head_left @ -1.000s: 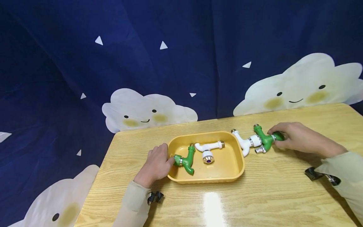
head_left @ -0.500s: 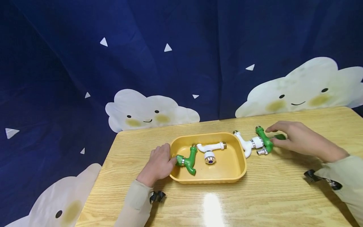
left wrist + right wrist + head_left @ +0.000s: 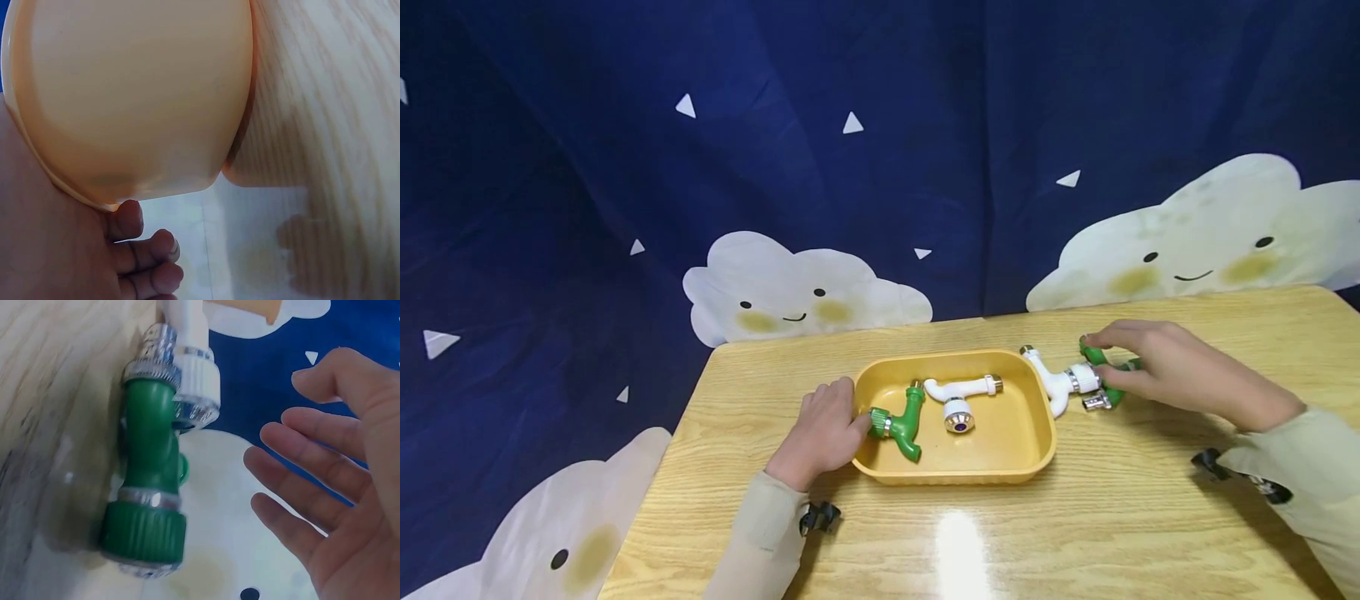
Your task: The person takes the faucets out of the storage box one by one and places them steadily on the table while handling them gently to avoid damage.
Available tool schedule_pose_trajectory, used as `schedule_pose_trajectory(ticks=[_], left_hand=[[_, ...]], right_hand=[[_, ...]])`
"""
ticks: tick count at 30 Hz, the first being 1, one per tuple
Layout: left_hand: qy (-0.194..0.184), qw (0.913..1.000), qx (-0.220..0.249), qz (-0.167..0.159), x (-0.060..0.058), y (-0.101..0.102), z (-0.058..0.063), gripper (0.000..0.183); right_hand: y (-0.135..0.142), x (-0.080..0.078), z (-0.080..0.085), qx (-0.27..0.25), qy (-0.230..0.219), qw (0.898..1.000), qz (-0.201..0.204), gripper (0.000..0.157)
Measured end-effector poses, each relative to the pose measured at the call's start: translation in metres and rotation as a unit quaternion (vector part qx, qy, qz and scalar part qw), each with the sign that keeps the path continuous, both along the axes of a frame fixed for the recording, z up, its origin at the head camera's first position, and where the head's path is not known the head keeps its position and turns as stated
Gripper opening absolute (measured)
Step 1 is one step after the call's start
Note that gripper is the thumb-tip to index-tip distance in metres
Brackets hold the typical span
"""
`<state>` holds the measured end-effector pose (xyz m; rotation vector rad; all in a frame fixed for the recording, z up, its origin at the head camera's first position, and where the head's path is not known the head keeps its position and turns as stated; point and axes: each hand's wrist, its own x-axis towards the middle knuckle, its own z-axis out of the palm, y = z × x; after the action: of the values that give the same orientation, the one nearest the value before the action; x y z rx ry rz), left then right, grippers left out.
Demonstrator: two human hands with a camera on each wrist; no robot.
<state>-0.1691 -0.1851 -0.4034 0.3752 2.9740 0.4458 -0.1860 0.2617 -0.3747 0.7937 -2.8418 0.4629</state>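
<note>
My left hand [image 3: 822,429] grips the left end of a yellow plastic basin [image 3: 951,478]; the left wrist view has its fingers curled at the basin's rim [image 3: 94,203]. Inside lie a green tap [image 3: 906,425], close to the left thumb, and a white tap [image 3: 955,392]. Outside the basin's right end, a second white tap [image 3: 1055,387] lies with its knob against another green tap [image 3: 150,437]. Over that green tap hovers my right hand [image 3: 1183,367], fingers spread and holding nothing. In the head view the hand covers part of the green tap.
The wooden table [image 3: 1097,517] extends in front of the basin and to both sides. Behind it hangs a dark blue curtain [image 3: 850,183] with printed clouds. Black devices are strapped at both wrists.
My right hand has come off the outer green tap's handle and shifted left over its body, fingers parted. The left hand stays at the basin. The head view has shifted slightly.
</note>
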Motion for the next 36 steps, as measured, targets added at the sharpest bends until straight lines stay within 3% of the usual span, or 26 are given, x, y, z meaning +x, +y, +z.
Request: schedule_pose_trajectory(ticks=[26,36], left_hand=[[0.003,0.9999,-0.01,0.002,0.0,-0.001,0.001,0.022],[0.005,0.9999,-0.012,-0.003,0.0,0.0,0.001,0.021]], right_hand=[[-0.057,0.008,0.014,-0.018,0.083,0.99,0.115,0.033],[-0.071,0.008,0.016,-0.012,0.072,0.991,0.116,0.033]])
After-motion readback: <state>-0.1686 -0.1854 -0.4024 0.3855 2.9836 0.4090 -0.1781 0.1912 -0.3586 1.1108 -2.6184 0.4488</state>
